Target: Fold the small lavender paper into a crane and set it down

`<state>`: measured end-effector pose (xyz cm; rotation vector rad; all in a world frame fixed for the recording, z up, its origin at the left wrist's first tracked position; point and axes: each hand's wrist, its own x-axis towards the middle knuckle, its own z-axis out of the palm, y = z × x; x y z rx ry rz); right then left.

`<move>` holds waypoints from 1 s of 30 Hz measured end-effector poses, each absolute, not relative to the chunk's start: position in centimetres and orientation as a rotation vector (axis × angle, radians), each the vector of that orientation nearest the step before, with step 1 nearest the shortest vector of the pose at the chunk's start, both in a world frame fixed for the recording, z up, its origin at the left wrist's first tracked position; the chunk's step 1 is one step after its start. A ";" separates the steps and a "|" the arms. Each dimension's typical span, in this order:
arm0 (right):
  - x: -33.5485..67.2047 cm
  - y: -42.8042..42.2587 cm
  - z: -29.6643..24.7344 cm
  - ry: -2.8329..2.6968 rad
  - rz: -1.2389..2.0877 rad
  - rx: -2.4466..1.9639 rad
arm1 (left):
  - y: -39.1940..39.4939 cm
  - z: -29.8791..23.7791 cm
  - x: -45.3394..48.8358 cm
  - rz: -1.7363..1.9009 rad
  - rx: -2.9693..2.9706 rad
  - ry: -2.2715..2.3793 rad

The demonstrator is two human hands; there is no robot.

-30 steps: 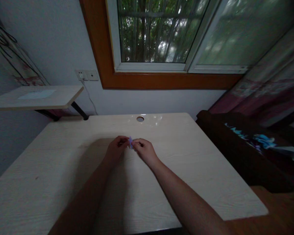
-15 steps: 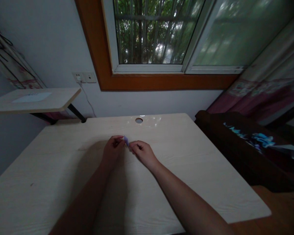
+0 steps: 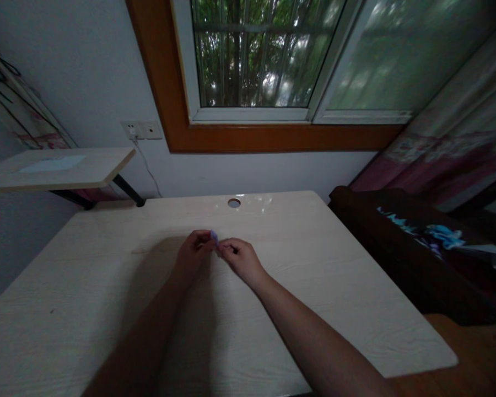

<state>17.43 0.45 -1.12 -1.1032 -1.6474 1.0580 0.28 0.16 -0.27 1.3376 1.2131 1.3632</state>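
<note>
Between my two hands, above the pale wooden desk [image 3: 322,286], is a small, thin purple piece [image 3: 214,236] that looks like folded paper; its exact kind is too small to make out. My left hand [image 3: 194,252] is closed on its left side, thumb and fingers pinching it. At its lower right edge, the fingertips of my right hand [image 3: 240,257] are also pinched together on it. Both hands nearly touch each other. Fingers cover much of the piece.
A raised shelf [image 3: 107,171] with a white sheet [image 3: 53,164] stands at the desk's back left. A cable hole [image 3: 233,203] lies beyond my hands. Wall sockets [image 3: 143,130] and a window [image 3: 264,60] are behind. Dark brown furniture [image 3: 364,220] stands to the right.
My left hand has shifted slightly right, and its thumb and fingers now cover more of the purple piece. My right hand has stayed almost in place.
</note>
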 end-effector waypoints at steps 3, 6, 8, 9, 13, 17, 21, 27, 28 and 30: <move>17.5 0.4 -0.9 -1.654 1.060 -1.072 | 0.2 -0.4 0.3 1.315 1.375 1.220; 17.5 0.3 -1.0 -1.656 1.052 -1.066 | 0.2 -0.5 0.2 1.296 1.389 1.264; 17.4 0.3 -1.1 -1.671 1.035 -1.070 | 0.0 -0.4 0.2 1.275 1.391 1.295; 17.4 0.3 -1.1 -1.679 1.026 -1.075 | 0.0 -0.3 0.1 1.265 1.389 1.308; 17.4 0.3 -1.4 -1.704 0.989 -1.095 | -0.2 0.1 0.1 1.234 1.377 1.337; 17.5 0.3 -1.4 -1.733 0.960 -1.090 | -0.4 0.8 0.1 1.271 1.349 1.284; 17.5 0.2 -1.1 -1.795 0.917 -1.072 | -0.5 1.0 0.1 1.314 1.280 1.227; 17.4 0.1 -0.9 -1.817 0.930 -1.056 | -0.3 0.0 -0.1 1.361 1.248 1.211; 17.4 0.2 -1.0 -1.800 0.939 -1.064 | -0.2 -0.1 -0.1 1.342 1.277 1.227; 17.4 0.2 -1.1 -1.773 0.956 -1.070 | -0.1 0.0 -0.1 1.299 1.336 1.242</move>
